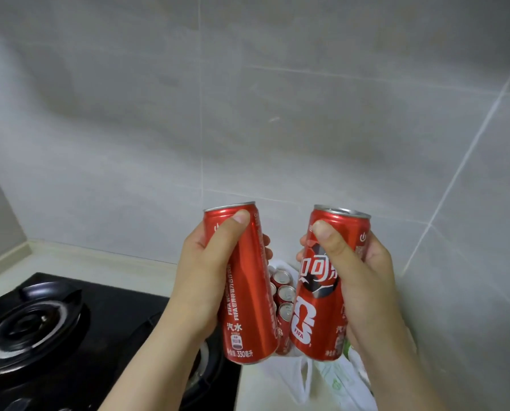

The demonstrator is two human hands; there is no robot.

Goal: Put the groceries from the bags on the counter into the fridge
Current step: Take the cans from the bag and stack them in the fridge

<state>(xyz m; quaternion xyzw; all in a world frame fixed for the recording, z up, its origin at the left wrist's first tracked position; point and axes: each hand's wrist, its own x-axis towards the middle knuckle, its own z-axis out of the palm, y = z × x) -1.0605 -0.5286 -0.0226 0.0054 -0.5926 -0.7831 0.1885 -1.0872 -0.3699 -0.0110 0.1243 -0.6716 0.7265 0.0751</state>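
Above the white bag (302, 378) on the counter (105, 262), my left hand (200, 280) wraps thumb and fingers round one red can (248, 292) and my right hand (363, 280) wraps round a second can (322, 292). I hold both upright and apart, probably so they do not knock together on the carry. Directly below them, the remaining cans (286, 292) stand in the bag's open mouth, apparently left for later trips; the fridge is not in the head view.

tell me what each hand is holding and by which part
The left hand grips the left red can round its side, thumb near the top rim. The right hand grips the right red can the same way.
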